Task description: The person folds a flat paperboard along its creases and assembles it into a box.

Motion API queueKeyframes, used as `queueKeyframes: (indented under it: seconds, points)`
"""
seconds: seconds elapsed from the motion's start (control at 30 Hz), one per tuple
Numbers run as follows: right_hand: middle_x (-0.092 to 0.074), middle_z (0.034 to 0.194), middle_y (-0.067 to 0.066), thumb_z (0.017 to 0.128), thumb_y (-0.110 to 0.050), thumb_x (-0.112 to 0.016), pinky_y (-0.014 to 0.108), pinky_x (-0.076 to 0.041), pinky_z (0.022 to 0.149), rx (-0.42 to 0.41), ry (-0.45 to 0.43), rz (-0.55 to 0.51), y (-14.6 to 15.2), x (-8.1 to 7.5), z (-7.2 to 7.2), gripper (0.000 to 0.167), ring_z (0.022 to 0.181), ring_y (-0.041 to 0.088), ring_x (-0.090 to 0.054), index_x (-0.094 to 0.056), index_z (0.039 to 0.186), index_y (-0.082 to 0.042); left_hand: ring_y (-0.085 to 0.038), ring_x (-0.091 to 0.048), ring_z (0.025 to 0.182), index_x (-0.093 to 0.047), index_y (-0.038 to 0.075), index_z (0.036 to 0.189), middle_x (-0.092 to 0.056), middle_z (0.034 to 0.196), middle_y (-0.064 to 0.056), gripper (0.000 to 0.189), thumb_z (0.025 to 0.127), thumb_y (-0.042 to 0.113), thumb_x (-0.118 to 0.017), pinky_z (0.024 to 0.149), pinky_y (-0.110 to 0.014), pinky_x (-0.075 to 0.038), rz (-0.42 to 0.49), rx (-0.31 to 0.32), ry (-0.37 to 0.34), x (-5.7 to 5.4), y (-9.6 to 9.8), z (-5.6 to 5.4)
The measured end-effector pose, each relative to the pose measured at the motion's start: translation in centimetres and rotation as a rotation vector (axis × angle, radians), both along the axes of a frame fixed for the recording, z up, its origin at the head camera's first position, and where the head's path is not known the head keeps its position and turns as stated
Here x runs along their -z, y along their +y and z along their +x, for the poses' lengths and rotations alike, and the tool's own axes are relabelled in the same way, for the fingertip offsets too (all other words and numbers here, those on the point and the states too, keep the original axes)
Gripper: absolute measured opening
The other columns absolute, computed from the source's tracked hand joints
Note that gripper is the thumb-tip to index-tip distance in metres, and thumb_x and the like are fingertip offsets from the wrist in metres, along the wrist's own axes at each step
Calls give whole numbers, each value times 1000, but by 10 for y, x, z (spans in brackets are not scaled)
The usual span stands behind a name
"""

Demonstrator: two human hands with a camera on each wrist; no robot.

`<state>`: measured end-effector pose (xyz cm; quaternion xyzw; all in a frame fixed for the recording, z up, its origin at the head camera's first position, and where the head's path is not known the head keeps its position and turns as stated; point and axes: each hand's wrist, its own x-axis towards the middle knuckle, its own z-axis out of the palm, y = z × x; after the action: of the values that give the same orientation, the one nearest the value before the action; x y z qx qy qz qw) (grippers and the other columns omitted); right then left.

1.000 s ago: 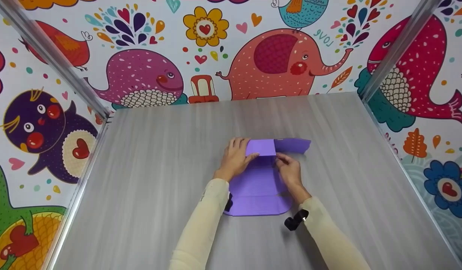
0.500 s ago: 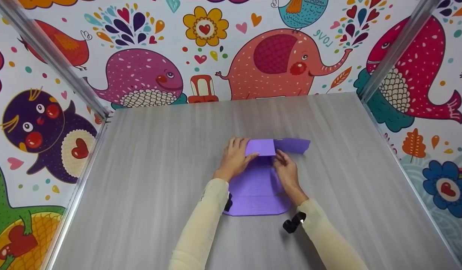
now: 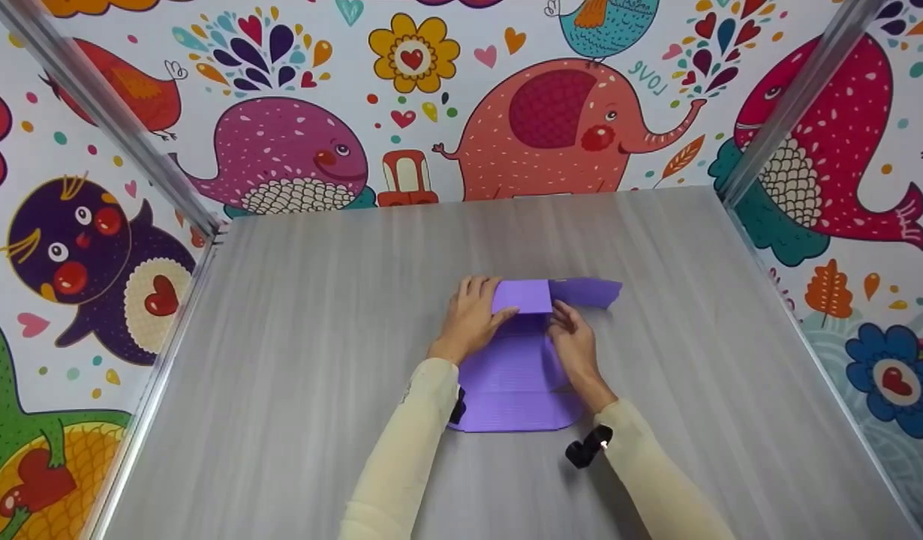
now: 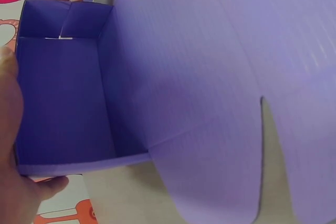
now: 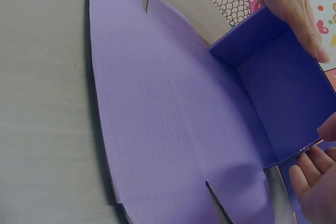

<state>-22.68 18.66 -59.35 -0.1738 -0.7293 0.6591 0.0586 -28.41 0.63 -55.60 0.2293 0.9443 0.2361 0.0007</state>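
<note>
A partly folded purple cardboard box (image 3: 510, 367) lies on the table, its far end folded up into a hollow section (image 4: 63, 103). My left hand (image 3: 469, 319) holds the left side of that section, thumb along the top panel's front edge. At the opposite side wall, my right hand (image 3: 574, 341) pinches the edge, with the thumb inside and the fingers outside in the right wrist view. A loose purple flap (image 3: 587, 292) sticks out to the right behind the section. Slits (image 5: 215, 198) separate the flaps of the flat near part.
The grey wood-grain table (image 3: 304, 337) surrounds the cardboard. Printed cartoon walls (image 3: 409, 142) and metal posts (image 3: 792, 105) enclose its back and sides. A black wrist camera (image 3: 589, 446) hangs at the right sleeve.
My right hand has shifted slightly left, and its fingers have moved closer along the side wall's edge. The left hand and the cardboard box stay in place.
</note>
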Motion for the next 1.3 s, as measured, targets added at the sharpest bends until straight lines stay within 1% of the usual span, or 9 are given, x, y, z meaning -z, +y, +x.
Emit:
queueKeyframes:
  seconds: [0.1,0.3,0.5,0.7,0.87,0.97,1.07,1.17,1.3]
  points:
    - [-57,143,22,90,1,-50,20,-47,94,-17,-5,4,1,0,0,55,132,34,-56,-50,145,-2,-32,-38,141,-44,8,148,-50,145,-14,66,99,53,-50,116,-53,-37,-3,-3,-2,0,0,0]
    - [-58,142,23,89,2,-49,18,-48,92,-12,8,10,2,2,-1,56,131,36,-56,-49,145,0,-32,-38,141,-44,9,148,-49,146,-14,67,99,54,-50,118,-52,-35,-17,-9,-6,-1,0,0]
    - [-57,142,22,91,1,-49,30,-49,103,-4,9,18,2,3,-1,54,131,35,-56,-49,145,0,-32,-37,142,-43,8,148,-49,146,-14,68,99,55,-49,119,-52,-33,-21,-5,-8,0,1,0]
    - [-59,140,21,92,0,-50,18,-50,94,5,33,32,4,3,0,52,129,34,-57,-50,144,1,-32,-38,141,-44,8,148,-50,145,-15,68,99,55,-48,118,-52,-34,-21,-3,7,0,1,-1]
    - [-62,137,19,94,-5,-51,34,-50,102,22,21,96,8,1,1,47,127,31,-59,-53,141,-1,-33,-39,140,-45,7,147,-50,144,-15,67,99,54,-49,117,-52,-36,-20,-2,14,0,0,-1]
    - [-62,134,18,92,-5,-51,39,-50,101,30,22,134,10,-2,1,47,125,31,-60,-55,139,-3,-32,-39,141,-45,8,147,-50,145,-15,67,99,54,-49,116,-52,-38,-14,-1,16,0,0,-1]
    - [-62,129,18,90,-2,-51,38,-49,99,41,70,196,13,-7,1,46,121,32,-60,-58,135,-2,-32,-38,141,-45,8,147,-49,145,-15,67,99,54,-50,115,-53,-39,-5,-1,11,1,1,-1]
    - [-63,122,19,86,2,-51,38,-51,96,45,164,295,16,-12,-1,42,116,32,-61,-63,127,2,-32,-37,142,-45,8,147,-49,146,-15,66,99,54,-50,114,-53,-39,-9,-1,6,2,1,-1]
    - [-64,115,20,83,8,-51,41,-51,95,8,278,434,26,-20,-7,37,111,32,-62,-68,116,4,-32,-38,141,-45,8,147,-49,145,-15,66,99,54,-50,114,-53,-39,-15,-1,11,2,1,-2]
